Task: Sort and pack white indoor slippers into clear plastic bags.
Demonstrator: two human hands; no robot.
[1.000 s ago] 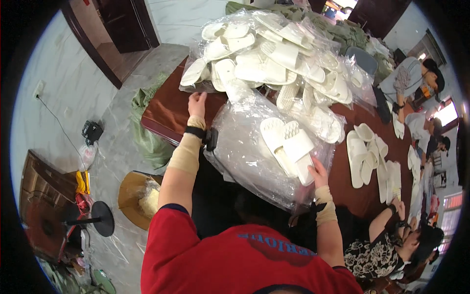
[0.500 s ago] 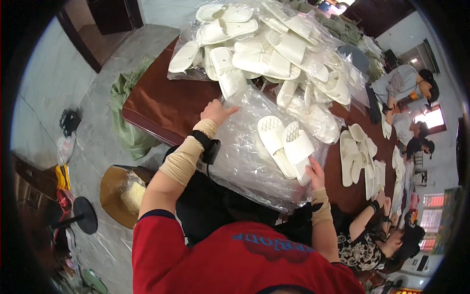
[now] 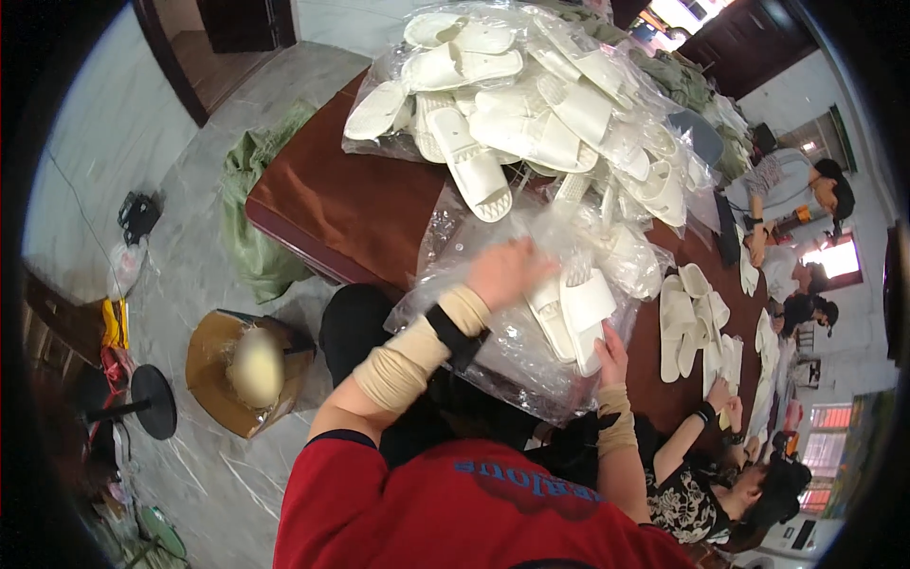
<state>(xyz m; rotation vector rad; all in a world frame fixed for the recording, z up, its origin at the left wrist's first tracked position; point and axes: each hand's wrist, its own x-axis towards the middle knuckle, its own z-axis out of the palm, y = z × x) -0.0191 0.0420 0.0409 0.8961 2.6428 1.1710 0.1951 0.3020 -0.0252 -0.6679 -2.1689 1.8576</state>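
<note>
A pair of white slippers lies side by side on clear plastic bags (image 3: pixel 483 351) at the table edge in front of me. My right hand (image 3: pixel 612 355) grips the heel end of the right slipper (image 3: pixel 588 303), thumb on its edge. Over the bags, just left of the left slipper (image 3: pixel 547 318), is my left hand (image 3: pixel 510 272), its fingers smeared by motion. Plastic film blurs around those fingers, and I cannot make out whether they hold it. Beyond the hand, a loose white slipper (image 3: pixel 471 171) hangs off the front of a slipper pile (image 3: pixel 531 128).
The dark red table (image 3: pixel 332 199) stretches away to the left and right. More white slippers (image 3: pixel 678 322) lie at the right, where a co-worker's hands (image 3: pixel 725 403) are busy. An open cardboard box (image 3: pixel 213 365) and a green sack (image 3: pixel 256 218) stand on the floor at left.
My left hand has swept right, from the far left edge of the bags to beside the pair of slippers. The plastic there has shifted. My right hand stays on the right slipper.
</note>
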